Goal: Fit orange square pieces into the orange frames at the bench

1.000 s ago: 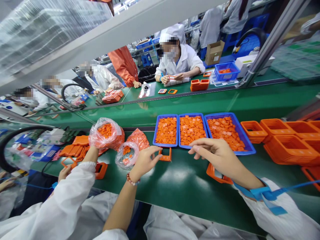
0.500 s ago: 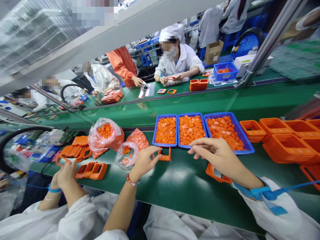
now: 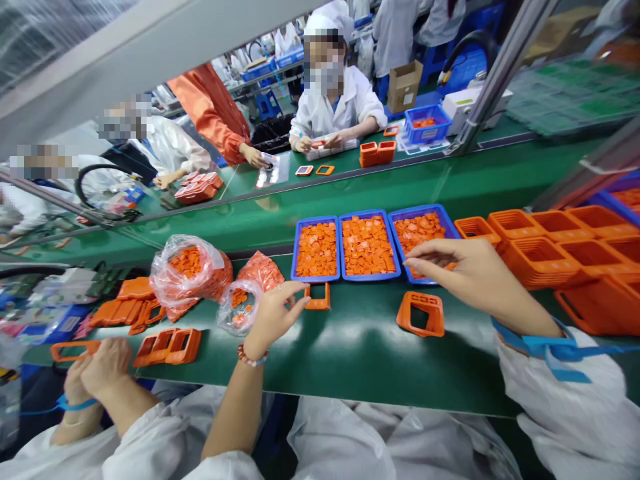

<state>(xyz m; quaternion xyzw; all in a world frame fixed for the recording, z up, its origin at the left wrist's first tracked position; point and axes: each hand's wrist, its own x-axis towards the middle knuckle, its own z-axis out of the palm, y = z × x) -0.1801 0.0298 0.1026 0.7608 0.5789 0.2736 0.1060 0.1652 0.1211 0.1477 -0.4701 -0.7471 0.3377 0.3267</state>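
Note:
My left hand, with a beaded bracelet, has its thumb and fingers apart. Its index fingertip touches or nearly touches the left edge of a small orange frame on the green bench. My right hand, wearing a blue wrist strap, hangs over the front of the right-hand blue tray of orange pieces. Its fingers are loosely curved with a gap above the thumb, and I see nothing held. Another orange frame with a rectangular opening lies below it. Two more blue trays of orange pieces stand to the left.
Stacked orange frames stand at the right. Plastic bags of orange parts and a frame stack lie left. A co-worker's hands hold an orange frame beside me. A metal post rises behind the bench; people work beyond.
The view has shifted, so most things appear further left and higher. My right hand has moved right and forward over the tray, uncovering the orange frame below. My left hand stays by its frame.

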